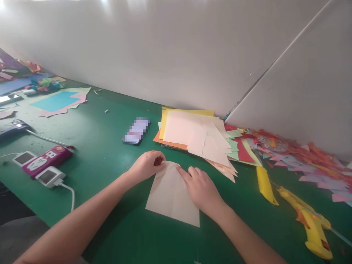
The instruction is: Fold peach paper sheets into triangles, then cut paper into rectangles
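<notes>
A pale cream sheet of paper point(173, 196) lies on the green table in front of me, with faint creases running down it. At its upper left corner, my left hand point(147, 163) is closed, thumb and fingers pinching the edge. My right hand point(202, 185) grips the upper right edge, its index finger laid on the paper near the top and the other fingers curled. The right thumb is hidden. Just beyond the hands is a stack of coloured paper point(189, 128), with cream sheets and cut pieces on top.
A phone point(136, 131) lies beyond my left hand. To the right are a yellow cutter knife point(265, 187), a yellow glue gun point(308, 220) and paper scraps point(310, 161). Leftward sits a purple power strip point(46, 160) with plugged-in white adapters and cables. A wall panel point(137, 55) backs the table.
</notes>
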The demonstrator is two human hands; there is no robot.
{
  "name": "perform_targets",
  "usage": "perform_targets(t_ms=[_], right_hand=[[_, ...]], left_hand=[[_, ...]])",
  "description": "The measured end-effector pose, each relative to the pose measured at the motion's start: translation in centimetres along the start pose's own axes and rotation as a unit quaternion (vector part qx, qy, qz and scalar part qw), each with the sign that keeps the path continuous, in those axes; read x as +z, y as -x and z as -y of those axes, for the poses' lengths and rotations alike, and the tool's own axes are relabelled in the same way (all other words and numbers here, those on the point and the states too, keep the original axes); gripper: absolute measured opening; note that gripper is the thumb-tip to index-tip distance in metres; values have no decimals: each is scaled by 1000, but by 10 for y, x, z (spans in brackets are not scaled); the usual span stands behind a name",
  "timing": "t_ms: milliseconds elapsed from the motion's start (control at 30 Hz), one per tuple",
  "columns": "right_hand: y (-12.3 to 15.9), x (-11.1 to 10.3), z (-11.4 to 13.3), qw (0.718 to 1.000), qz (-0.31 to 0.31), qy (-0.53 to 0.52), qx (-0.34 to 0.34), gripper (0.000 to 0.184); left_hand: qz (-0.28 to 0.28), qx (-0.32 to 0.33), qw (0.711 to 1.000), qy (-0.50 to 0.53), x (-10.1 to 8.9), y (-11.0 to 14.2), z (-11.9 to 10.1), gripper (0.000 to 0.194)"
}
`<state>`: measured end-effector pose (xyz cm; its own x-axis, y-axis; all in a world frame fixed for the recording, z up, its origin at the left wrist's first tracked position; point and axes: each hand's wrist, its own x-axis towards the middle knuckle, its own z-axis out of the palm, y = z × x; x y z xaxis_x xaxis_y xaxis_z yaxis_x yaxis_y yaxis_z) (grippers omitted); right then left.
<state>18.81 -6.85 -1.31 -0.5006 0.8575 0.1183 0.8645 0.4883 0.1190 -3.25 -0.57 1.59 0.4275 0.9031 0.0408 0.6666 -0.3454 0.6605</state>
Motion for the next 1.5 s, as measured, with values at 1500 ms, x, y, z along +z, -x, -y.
perform_targets(t_ms=[1500], right_hand=[[-3, -1, 2, 999, 34, 15, 6, 52]], left_hand=[[111, 302, 945, -48, -12, -6, 8, 30]])
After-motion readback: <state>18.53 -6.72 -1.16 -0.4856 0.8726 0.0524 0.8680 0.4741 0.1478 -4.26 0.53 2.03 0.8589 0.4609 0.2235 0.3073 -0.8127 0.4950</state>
